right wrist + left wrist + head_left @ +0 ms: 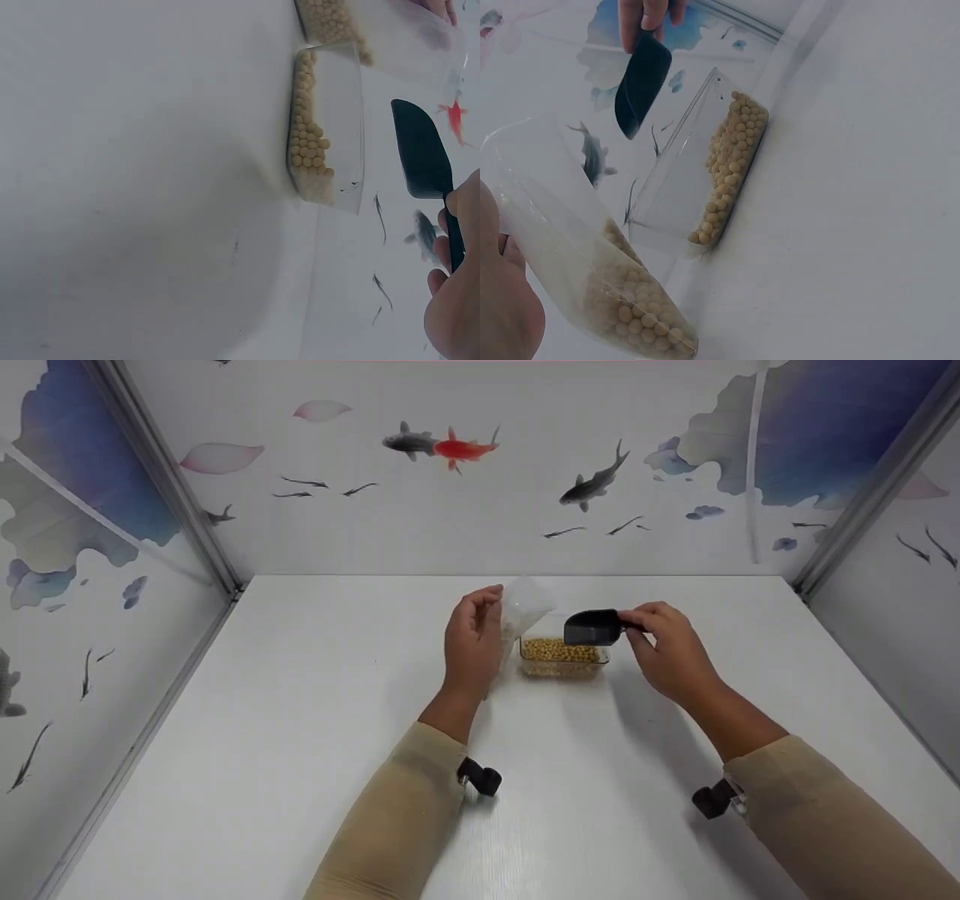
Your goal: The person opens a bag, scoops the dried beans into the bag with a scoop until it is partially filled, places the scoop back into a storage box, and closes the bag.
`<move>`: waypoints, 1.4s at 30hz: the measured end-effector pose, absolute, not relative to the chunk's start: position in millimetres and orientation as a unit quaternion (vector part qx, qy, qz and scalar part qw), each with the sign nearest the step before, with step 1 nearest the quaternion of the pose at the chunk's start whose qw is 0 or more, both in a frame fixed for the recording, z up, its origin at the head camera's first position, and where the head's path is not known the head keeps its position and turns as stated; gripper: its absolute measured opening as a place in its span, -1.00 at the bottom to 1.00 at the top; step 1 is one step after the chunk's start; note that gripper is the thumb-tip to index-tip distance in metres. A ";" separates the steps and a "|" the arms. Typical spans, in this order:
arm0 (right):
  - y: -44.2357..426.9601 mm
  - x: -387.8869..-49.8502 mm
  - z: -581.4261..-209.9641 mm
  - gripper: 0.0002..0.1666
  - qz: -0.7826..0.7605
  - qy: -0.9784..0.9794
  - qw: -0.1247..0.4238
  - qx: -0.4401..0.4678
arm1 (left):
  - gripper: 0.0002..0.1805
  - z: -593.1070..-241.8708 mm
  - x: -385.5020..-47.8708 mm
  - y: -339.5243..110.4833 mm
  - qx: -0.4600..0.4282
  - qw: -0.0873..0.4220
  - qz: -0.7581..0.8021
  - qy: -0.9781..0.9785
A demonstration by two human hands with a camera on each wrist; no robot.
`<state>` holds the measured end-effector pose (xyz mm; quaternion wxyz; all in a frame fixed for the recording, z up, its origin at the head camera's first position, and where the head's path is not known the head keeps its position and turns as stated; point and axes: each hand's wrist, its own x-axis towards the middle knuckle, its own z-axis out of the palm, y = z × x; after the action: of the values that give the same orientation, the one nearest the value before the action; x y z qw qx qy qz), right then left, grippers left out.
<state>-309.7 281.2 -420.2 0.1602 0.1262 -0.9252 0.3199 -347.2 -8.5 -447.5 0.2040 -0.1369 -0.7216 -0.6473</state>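
Observation:
My left hand (471,649) grips a clear plastic bag (525,601) by its upper part. In the left wrist view, round yellow soybeans (641,315) fill the bag's lower end. Just right of the bag stands a clear rectangular container (346,112), partly filled with the same beans (544,648). Between thumb and fingers, my right hand (671,651) holds a black scoop (591,630) by its handle. The scoop's bowl hangs above the container's right side, apart from it, and no beans show in it. Part of the bag is hidden behind my left hand in the head view.
A white table (300,720) lies under everything. Upright panels (495,525) printed with fish and leaves border it at the back and both sides. Dark metal posts (180,472) join the panels at the corners.

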 end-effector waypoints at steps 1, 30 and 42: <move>281.4 -309.6 -422.2 -0.61 0.317 -0.928 0.151 0.124 | -0.79 -447.7 -347.5 -8.2 -0.136 0.203 -0.646 -0.723; 260.4 -320.9 -433.6 -0.62 0.187 -0.964 0.093 0.165 | -0.75 -447.1 -348.0 -8.0 -0.145 0.205 -0.640 -0.726; 243.9 -332.0 -440.0 -0.56 0.246 -0.959 0.026 0.141 | -0.77 -449.5 -346.7 -8.4 -0.150 0.208 -0.636 -0.728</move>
<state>-332.0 243.9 -440.0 0.0256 0.1412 -0.9585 0.2462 -346.7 -8.4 -449.5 0.2082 -0.1502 -0.7282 -0.6355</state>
